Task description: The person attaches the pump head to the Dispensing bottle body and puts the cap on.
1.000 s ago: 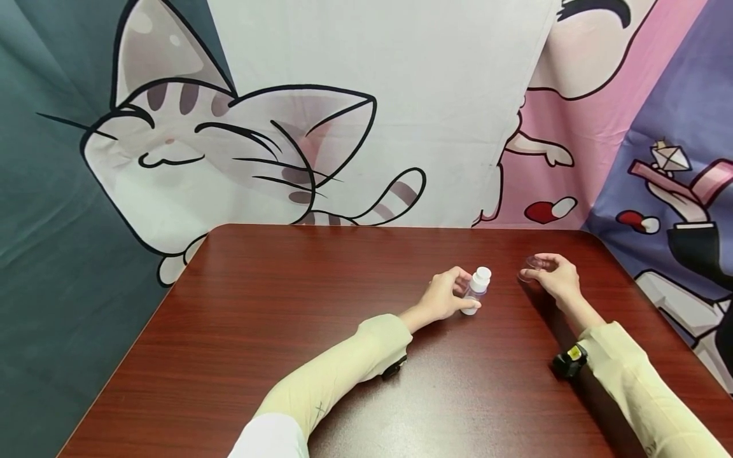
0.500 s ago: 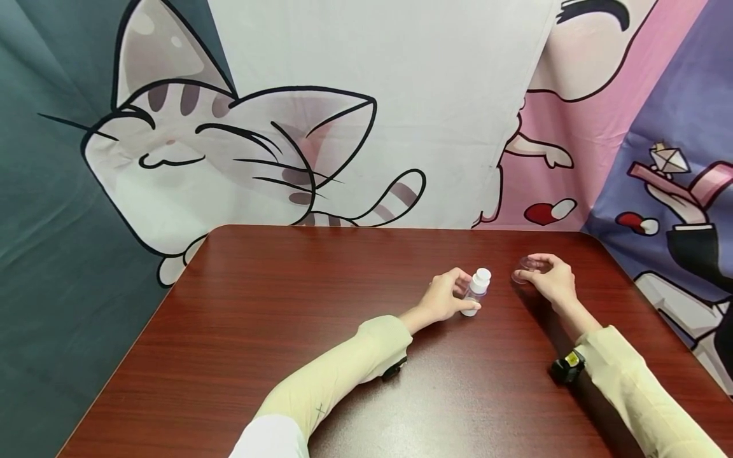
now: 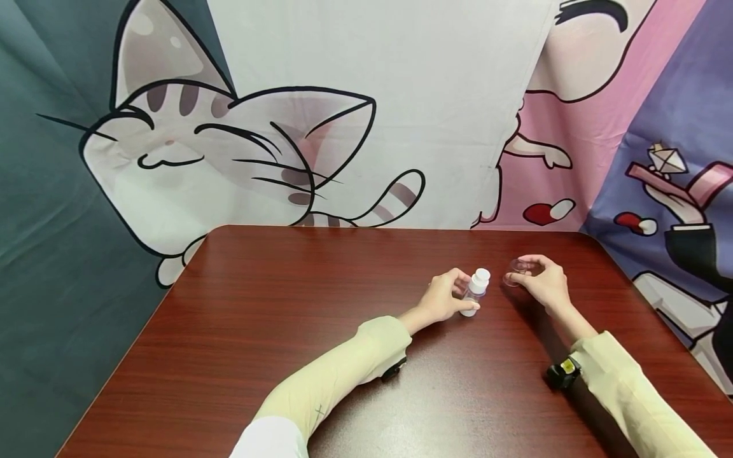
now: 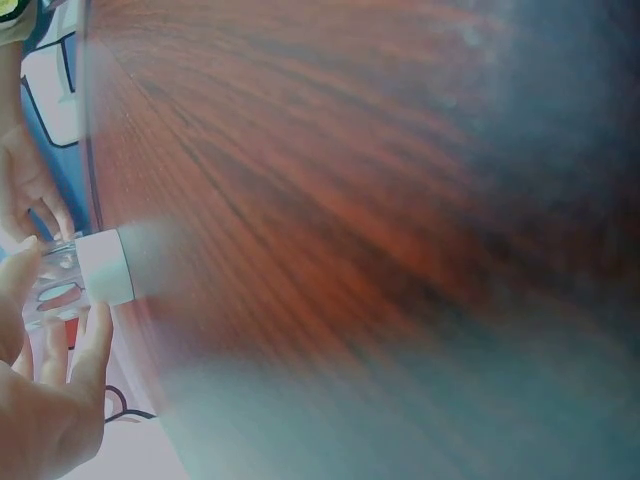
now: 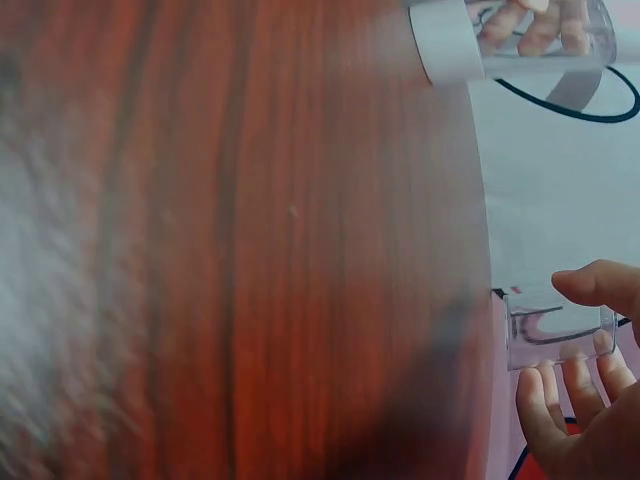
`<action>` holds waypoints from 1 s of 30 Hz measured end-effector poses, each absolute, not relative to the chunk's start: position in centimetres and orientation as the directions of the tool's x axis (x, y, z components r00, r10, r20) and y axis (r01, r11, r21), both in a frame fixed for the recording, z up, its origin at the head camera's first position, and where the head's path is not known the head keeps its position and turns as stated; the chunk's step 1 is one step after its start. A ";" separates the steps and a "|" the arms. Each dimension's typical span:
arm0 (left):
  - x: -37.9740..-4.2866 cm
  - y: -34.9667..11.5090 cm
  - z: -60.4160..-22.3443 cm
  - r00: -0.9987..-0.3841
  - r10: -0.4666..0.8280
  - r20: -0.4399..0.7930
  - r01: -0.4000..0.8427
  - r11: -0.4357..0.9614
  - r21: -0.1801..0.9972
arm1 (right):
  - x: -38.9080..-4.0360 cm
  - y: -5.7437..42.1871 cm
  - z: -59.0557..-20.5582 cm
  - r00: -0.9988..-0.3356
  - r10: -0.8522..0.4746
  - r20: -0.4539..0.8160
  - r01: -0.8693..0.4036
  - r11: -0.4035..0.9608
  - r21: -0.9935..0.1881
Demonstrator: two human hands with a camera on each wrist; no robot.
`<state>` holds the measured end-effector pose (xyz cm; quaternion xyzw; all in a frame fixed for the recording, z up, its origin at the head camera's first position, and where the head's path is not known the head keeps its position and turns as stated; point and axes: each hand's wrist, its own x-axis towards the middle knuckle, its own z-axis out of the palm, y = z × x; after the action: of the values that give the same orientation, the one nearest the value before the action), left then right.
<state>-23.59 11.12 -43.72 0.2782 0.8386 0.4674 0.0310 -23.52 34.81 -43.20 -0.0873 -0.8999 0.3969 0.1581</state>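
In the head view, a small bottle with a white top, a clear body and a white base stands roughly upright right of centre. My left hand holds it from the left, thumb in front and fingers behind. To its right, my right hand pinches a clear cylindrical cap, apart from the bottle and seemingly just above the table. The right wrist view shows the thumb on one side of this see-through cap and the fingers on the other. The bottle's white base is at the top there.
A glossy reddish-brown wood table lies under both hands. Behind it hangs a cloth backdrop with cartoon figures, close to the table's far edge. A black device sits at the right wrist.
My right hand has shifted left with the clear cap, narrowing the gap to the bottle. The left hand and bottle have stayed almost still.
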 end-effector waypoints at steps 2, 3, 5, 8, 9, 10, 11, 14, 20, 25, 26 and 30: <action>-23.6 11.1 -43.7 -0.842 0.496 0.212 0.443 0.410 0.797 | -23.4 34.5 -43.2 -0.935 0.275 0.224 0.019 0.668 -0.744; -23.6 11.1 -43.7 -0.841 0.496 0.214 0.445 0.411 0.796 | -23.3 34.3 -43.1 -0.935 0.272 0.229 0.012 0.668 -0.744; -23.6 11.1 -43.7 -0.842 0.494 0.217 0.447 0.414 0.793 | -23.1 33.9 -43.0 -0.936 0.261 0.236 -0.002 0.667 -0.745; -23.6 11.1 -43.7 -0.845 0.490 0.215 0.443 0.413 0.796 | -22.9 33.4 -42.8 -0.937 0.250 0.243 -0.014 0.668 -0.744; -23.6 11.1 -43.6 -0.845 0.490 0.213 0.440 0.413 0.797 | -22.8 33.2 -42.7 -0.938 0.246 0.243 -0.017 0.667 -0.744; -23.6 11.1 -43.6 -0.846 0.489 0.211 0.438 0.413 0.798 | -22.7 33.0 -42.6 -0.939 0.243 0.242 -0.018 0.669 -0.743; -23.6 11.1 -43.6 -0.847 0.489 0.209 0.435 0.411 0.801 | -22.6 32.9 -42.5 -0.941 0.242 0.239 -0.017 0.668 -0.744; -23.6 11.1 -43.6 -0.848 0.489 0.205 0.431 0.411 0.803 | -22.4 32.5 -42.3 -0.944 0.233 0.233 -0.023 0.659 -0.752; -23.6 11.2 -43.6 -0.849 0.488 0.203 0.429 0.412 0.804 | -22.3 32.1 -42.1 -0.946 0.226 0.232 -0.038 0.634 -0.772; -23.5 11.1 -43.5 -0.850 0.488 0.199 0.426 0.416 0.803 | -22.0 31.7 -41.8 -0.958 0.184 0.220 -0.081 0.564 -0.822; -23.5 11.1 -43.5 -0.850 0.488 0.199 0.427 0.417 0.802 | -21.9 31.6 -41.7 -0.959 0.177 0.222 -0.089 0.556 -0.826; -23.4 11.1 -43.4 -0.849 0.487 0.204 0.433 0.421 0.797 | -21.3 30.9 -41.2 -0.952 0.176 0.252 -0.103 0.590 -0.801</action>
<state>-23.43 11.08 -43.44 0.2732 0.8425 0.4634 0.0293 -21.33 30.93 -41.21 -0.0206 -0.8783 0.4521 0.1541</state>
